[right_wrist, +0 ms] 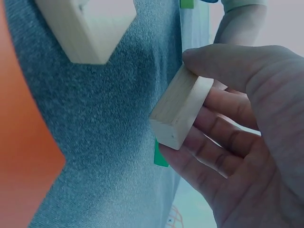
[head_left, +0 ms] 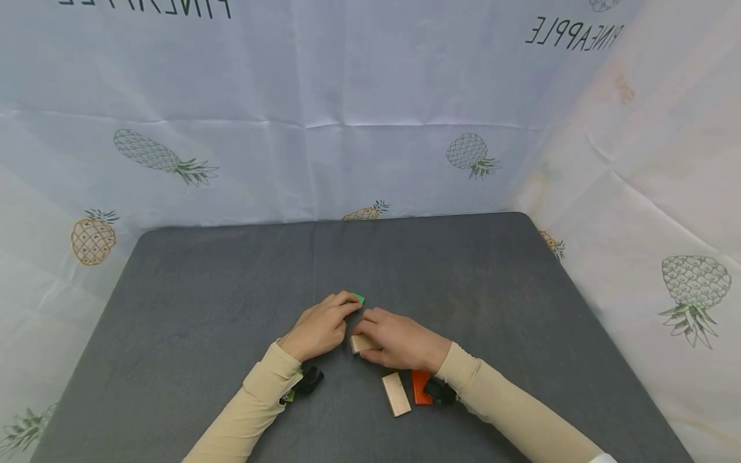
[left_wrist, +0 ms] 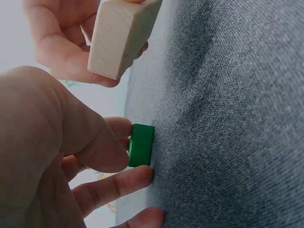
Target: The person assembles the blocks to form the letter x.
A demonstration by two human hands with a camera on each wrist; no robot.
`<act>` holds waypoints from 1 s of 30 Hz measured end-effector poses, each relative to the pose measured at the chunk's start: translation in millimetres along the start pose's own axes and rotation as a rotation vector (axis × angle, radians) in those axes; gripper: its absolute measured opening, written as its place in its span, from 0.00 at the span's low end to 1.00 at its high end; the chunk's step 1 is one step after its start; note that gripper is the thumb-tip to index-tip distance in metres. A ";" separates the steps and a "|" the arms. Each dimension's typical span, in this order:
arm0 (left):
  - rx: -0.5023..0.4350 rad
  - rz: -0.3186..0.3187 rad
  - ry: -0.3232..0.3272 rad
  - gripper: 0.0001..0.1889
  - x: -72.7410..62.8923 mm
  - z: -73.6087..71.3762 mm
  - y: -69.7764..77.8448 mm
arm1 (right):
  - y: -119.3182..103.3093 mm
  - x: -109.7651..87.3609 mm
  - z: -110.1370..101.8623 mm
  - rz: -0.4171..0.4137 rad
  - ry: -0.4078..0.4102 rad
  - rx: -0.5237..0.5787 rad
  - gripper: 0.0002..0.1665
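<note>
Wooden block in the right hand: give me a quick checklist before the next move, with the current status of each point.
1. Right hand grips the held wooden block: ok, between thumb and fingers.
2. Left hand touches the green block: ok.
3. Held wooden block apart from the green block: ok, a gap shows in the left wrist view.
4. Loose wooden block clear of the held one: ok, lying apart.
5. Right wrist camera clear of the orange block: cannot tell, they overlap in the head view.
</note>
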State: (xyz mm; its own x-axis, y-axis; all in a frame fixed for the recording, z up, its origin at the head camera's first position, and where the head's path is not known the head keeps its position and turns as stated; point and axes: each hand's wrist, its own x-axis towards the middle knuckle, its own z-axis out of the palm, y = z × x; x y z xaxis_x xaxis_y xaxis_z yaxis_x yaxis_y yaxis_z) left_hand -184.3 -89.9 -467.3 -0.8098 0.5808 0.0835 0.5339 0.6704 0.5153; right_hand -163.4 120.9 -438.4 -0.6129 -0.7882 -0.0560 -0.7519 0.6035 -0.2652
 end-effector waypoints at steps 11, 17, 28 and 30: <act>0.029 -0.008 -0.006 0.22 -0.1 1.0 0.9 | 3.7 -1.2 -2.6 0.047 0.023 0.055 0.21; 0.034 -0.004 -0.008 0.23 -0.2 0.4 1.5 | 8.0 -2.6 -3.1 0.070 0.042 0.082 0.21; 0.032 -0.005 0.002 0.22 -0.3 0.7 1.5 | 12.3 -3.9 -7.2 0.150 0.103 0.075 0.20; 0.031 -0.007 0.004 0.22 -0.3 0.9 1.5 | 12.7 -3.9 -8.4 0.167 0.114 0.079 0.20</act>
State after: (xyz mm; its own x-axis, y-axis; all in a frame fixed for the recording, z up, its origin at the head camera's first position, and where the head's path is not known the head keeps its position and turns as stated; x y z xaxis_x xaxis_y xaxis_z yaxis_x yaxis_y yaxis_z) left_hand -183.1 -88.7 -467.3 -0.8146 0.5740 0.0834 0.5353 0.6886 0.4892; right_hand -172.6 132.6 -433.5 -0.7543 -0.6565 0.0025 -0.6190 0.7099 -0.3359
